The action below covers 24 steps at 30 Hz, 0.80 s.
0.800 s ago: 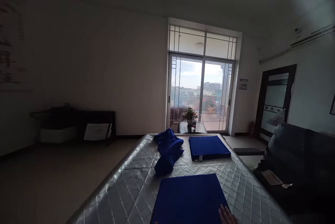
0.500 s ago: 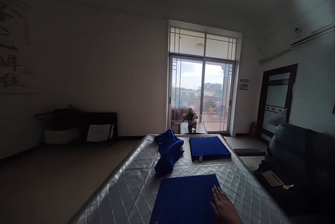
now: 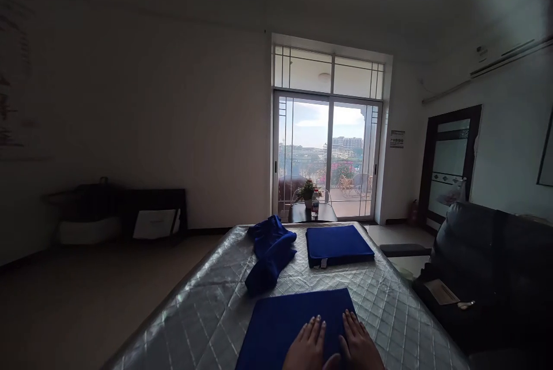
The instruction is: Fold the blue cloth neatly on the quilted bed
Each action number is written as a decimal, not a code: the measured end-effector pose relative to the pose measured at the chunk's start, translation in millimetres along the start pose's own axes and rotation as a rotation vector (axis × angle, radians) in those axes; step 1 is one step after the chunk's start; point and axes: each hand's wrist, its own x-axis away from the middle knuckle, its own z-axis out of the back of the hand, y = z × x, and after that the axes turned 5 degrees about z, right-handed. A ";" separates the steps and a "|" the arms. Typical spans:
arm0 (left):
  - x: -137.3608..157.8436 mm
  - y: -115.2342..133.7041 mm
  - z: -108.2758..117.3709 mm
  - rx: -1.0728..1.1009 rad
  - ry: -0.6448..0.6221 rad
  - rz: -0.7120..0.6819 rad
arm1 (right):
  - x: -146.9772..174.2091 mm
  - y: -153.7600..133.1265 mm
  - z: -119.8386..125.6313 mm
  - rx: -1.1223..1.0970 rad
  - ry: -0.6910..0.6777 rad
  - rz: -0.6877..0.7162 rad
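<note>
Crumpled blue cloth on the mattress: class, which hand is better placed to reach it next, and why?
Probably the left hand. Both hands rest flat on the near folded cloth, but the crumpled blue cloth lies ahead to the left, on its side; the right hand would have to cross over.

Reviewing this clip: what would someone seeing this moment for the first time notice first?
The bright sliding balcony door glows at the far end of the dim room. Nearer, on the quilted silver mattress, the left hand and right hand lie flat, side by side, on a folded blue cloth. Beyond it lie a crumpled blue cloth and a folded blue stack.
</note>
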 end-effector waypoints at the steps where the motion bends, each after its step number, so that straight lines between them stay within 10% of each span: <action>1: -10.9 9.5 -3.3 0.024 0.027 -0.041 | -0.3 0.5 -0.3 0.000 -0.008 0.001; 7: -30.8 -3.7 -19.9 0.016 0.018 0.028 | -3.7 5.3 -4.8 -0.001 -0.031 -0.011; 16: 33.3 -94.8 32.4 -0.232 0.109 0.388 | 2.8 -9.4 8.2 -0.005 -0.051 -0.029; 24: 42.6 -122.7 23.5 -0.250 0.211 0.427 | -0.7 -19.0 27.2 0.028 -0.164 -0.060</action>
